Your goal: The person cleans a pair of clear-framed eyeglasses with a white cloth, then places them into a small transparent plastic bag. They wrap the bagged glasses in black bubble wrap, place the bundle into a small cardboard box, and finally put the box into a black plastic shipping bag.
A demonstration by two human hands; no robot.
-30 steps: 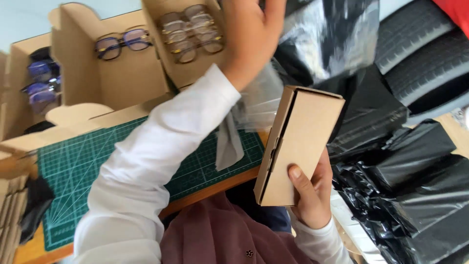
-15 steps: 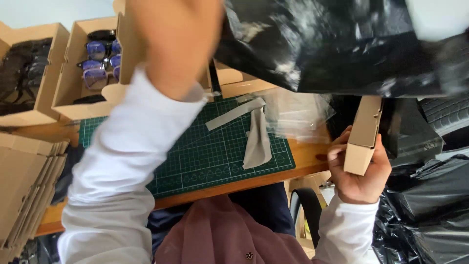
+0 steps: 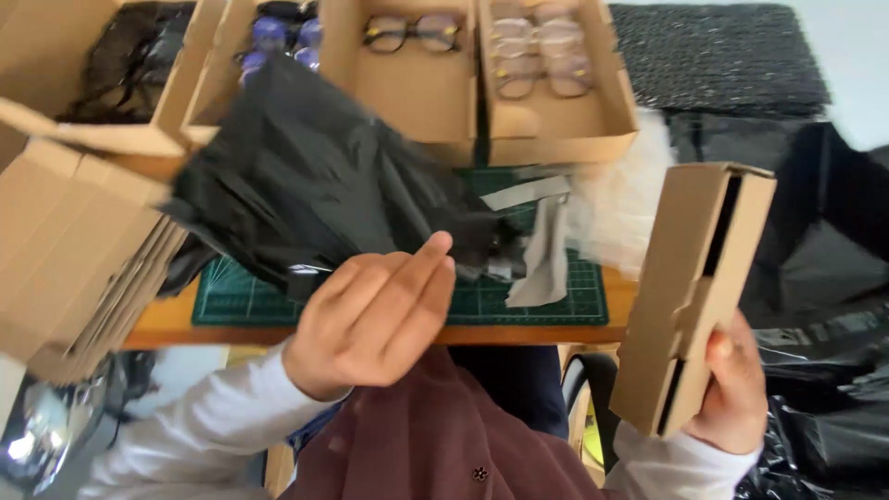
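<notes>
Black plastic bag (image 3: 306, 185), big and crumpled, hangs just above and beyond the person's left hand (image 3: 375, 319), whose fingers pinch its lower edge; it hides most of the green cutting mat (image 3: 528, 296) behind it. Off to the left of that hand, a stack of flat brown cardboard blanks (image 3: 74, 259) leans at the table's edge, larger than anything else but the bag. Farther out, past the bag, a row of open cardboard trays (image 3: 556, 139) stands at the back of the mat: one holds dark-framed glasses (image 3: 412, 32), the next pale-framed glasses (image 3: 532, 69), and one to the left holds purple-tinted glasses (image 3: 278, 37), partly screened by the bag.

To the right, the right hand (image 3: 732, 389) grips a slim cardboard box (image 3: 694, 296) by its lower end, thumb across the front, the box upright and slightly tilted, its dark inside showing along one open edge. Beyond and to the right of this hand lie more black bags (image 3: 824, 278), heaped. Between the two hands, on the mat, a grey cloth strip (image 3: 546, 259) lies folded, with a blurred white clear wrapper (image 3: 620, 204) just above the box's left side.
</notes>
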